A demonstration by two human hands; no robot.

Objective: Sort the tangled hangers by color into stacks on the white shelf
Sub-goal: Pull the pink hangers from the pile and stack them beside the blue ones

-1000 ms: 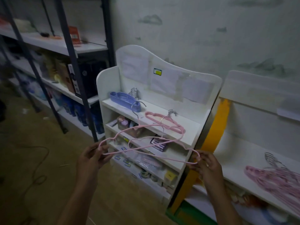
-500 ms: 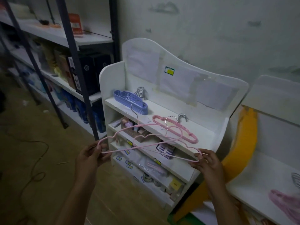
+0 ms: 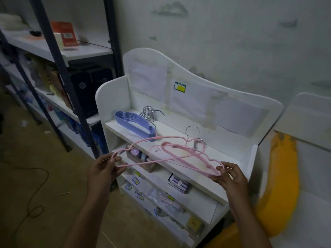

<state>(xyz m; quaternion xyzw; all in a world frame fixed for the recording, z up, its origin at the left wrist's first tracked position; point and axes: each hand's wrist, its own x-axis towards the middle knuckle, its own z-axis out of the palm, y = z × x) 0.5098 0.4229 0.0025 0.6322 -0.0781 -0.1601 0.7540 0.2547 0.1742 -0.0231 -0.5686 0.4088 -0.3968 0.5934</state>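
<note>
two pink hangers (image 3: 166,159), it seems, though the wires overlap too much to be sure, now hang low over the pink stack (image 3: 186,149) on the white shelf (image 3: 206,178), closer than a second ago. left hand (image 3: 105,169) and right hand (image 3: 229,174) each pinch an end. blue stack (image 3: 134,120) sits further left.

Dim stockroom, dark metal racking (image 3: 59,68) stacked with boxed goods, price-tagged packets on a white shelf (image 3: 179,169), bare floor
</note>
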